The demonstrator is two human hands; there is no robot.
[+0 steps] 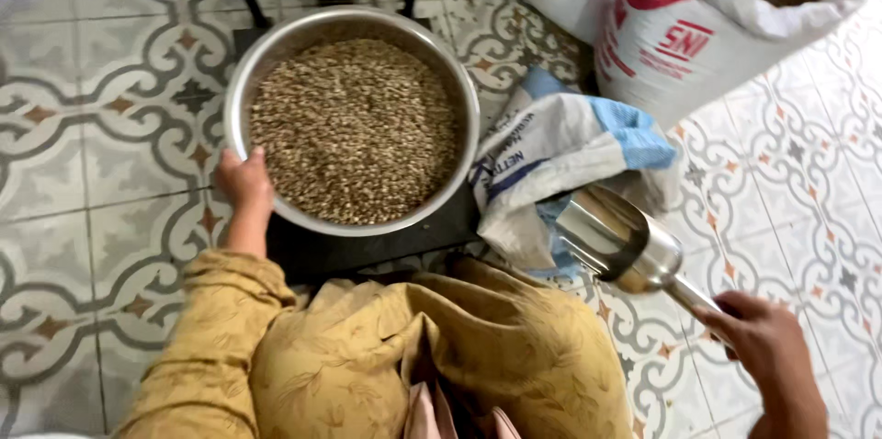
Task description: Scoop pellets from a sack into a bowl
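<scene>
On the tiled floor, in front of the person, stands a big round metal bowl that is full almost to the rim with brown grain. It rests on a dark flat platform, which shows below and beside it. The left hand lies on the near left edge of the bowl, with the fingers bent over the rim and closed on it, so the thumb side touches the metal and the fingertips are close to the grain. The left arm comes out of a wide sleeve of mustard yellow cloth with a leaf pattern, and the same cloth covers the knees at the bottom of the view. The right hand is low at the right side, well apart from the bowl, and it is wrapped tightly around the handle of a shiny metal scoop. The scoop is tilted, its open mouth points up and to the left, and it looks empty inside. Just beside the scoop, between it and the bowl, lies a folded white and blue woven bag, which touches the right side of the bowl. Behind it, at the top right, a large white sack with red print stands open, and brown material shows in its mouth.
</scene>
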